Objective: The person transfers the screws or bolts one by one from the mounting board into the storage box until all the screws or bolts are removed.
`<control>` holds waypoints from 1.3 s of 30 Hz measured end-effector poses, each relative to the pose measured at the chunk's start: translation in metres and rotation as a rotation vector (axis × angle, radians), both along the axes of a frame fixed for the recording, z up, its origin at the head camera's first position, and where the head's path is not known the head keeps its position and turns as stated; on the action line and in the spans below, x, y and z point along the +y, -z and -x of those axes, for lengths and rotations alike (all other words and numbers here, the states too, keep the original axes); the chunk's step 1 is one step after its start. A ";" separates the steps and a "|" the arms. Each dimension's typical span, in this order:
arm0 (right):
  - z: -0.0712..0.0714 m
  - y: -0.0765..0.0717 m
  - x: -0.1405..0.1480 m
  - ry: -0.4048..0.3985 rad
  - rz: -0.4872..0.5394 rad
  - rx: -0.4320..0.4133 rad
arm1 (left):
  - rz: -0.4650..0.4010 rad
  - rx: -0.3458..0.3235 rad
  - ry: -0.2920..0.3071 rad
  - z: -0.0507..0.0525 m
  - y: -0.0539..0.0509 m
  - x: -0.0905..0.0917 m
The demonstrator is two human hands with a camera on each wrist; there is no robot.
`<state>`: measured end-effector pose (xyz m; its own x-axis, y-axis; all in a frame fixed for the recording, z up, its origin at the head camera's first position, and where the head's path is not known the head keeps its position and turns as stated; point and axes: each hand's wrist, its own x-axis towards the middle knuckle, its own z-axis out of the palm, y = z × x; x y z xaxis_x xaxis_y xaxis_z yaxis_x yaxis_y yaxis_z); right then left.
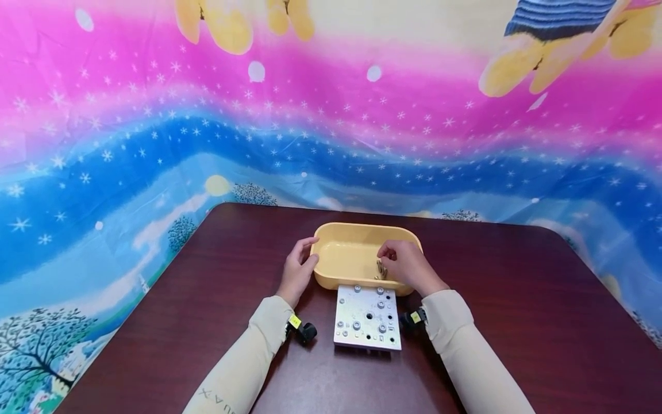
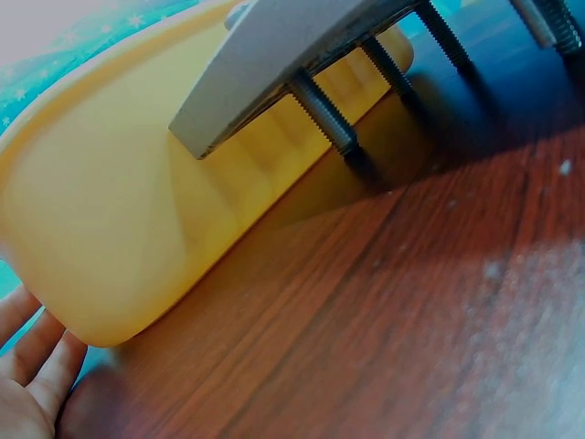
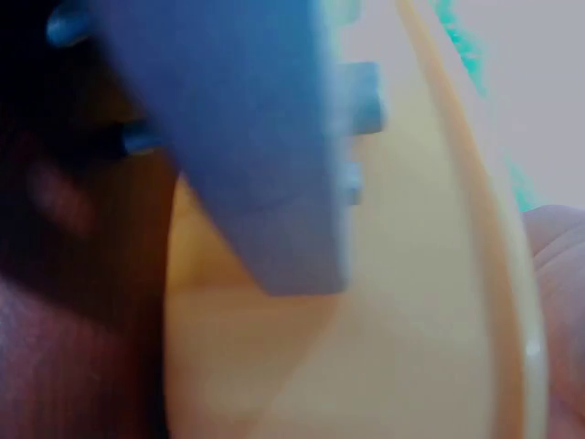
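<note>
Screws (image 1: 381,268), as far as their small size lets one tell, lie in a little cluster in the tray (image 1: 341,264), directly below the fingertips of the right hand (image 1: 407,265). That hand reaches over the tray's near right corner with thumb and index tips close together and the other fingers curled in; whether a screw is pinched between them I cannot tell, and the right wrist view does not show the tips.

The left hand (image 1: 296,271) is at the opposite end of the tray, its thumb and fingers apart and resting against that end without wrapping round it. The left wrist view shows three of those fingers fairly straight beside the tray's outer wall.

Nearer the person, between the two wrists and below both sets of fingers, the plate (image 1: 355,305) stands raised above the table (image 1: 517,299) on bolts (image 2: 324,114) that point down. Its far edge is right by the tray's wall; contact there is unclear.

The step in hand seems to be picking one screw out of the cluster while the left fingers steady the tray. The next move calls for a sure pinch on a single screw, then a lift clear of the rim.
</note>
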<state>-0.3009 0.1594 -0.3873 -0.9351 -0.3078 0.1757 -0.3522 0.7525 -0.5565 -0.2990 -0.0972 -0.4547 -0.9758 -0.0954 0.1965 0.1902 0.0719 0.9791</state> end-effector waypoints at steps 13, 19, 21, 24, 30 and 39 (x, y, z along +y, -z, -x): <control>-0.022 -0.029 -0.002 -0.073 -0.015 0.059 | -0.003 -0.001 -0.004 -0.001 0.001 -0.002; -0.042 -0.048 -0.005 -0.215 -0.118 0.039 | 0.000 0.001 -0.001 -0.001 0.001 -0.001; -0.049 -0.054 -0.006 -0.261 -0.160 0.005 | 0.001 0.003 0.000 -0.001 0.001 -0.001; -0.060 -0.062 -0.009 -0.321 -0.199 -0.038 | 0.003 0.001 0.001 0.000 0.000 -0.001; -0.080 -0.072 -0.014 -0.406 -0.254 -0.034 | 0.006 -0.005 0.003 -0.001 0.000 0.000; -0.097 -0.072 -0.029 -0.471 -0.283 -0.103 | 0.006 0.001 -0.011 0.000 0.001 0.000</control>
<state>-0.2040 0.1302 -0.3157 -0.6930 -0.7185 -0.0598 -0.6410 0.6520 -0.4049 -0.2986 -0.0971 -0.4553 -0.9746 -0.1047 0.1979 0.1901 0.0801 0.9785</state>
